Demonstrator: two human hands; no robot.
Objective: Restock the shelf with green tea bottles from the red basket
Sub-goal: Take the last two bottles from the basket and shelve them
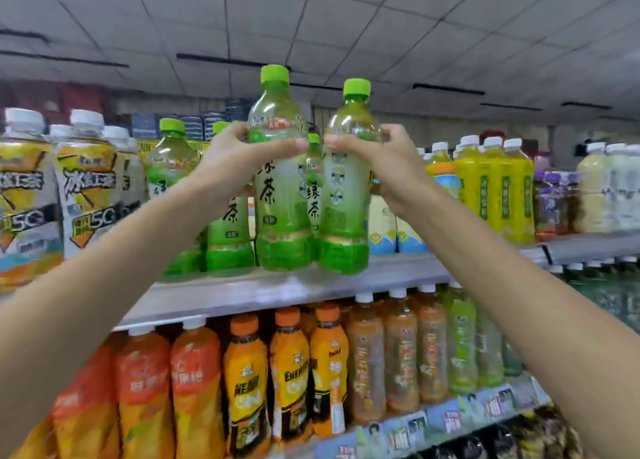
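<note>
My left hand (231, 157) grips the neck of one green tea bottle (281, 209) with a green cap. My right hand (384, 167) grips a second green tea bottle (344, 216) beside it. Both bottles are upright, side by side, their bases at the front edge of the upper metal shelf (277, 290). Behind them on that shelf stand more green tea bottles (169, 167), partly hidden by my hands. The red basket is not in view.
Iced tea bottles with white caps (86, 188) stand left of the green tea; yellow bottles (495, 195) and pale ones stand to the right. The shelf below (450, 413) holds orange and yellow drink bottles (291, 372) with price tags along its edge.
</note>
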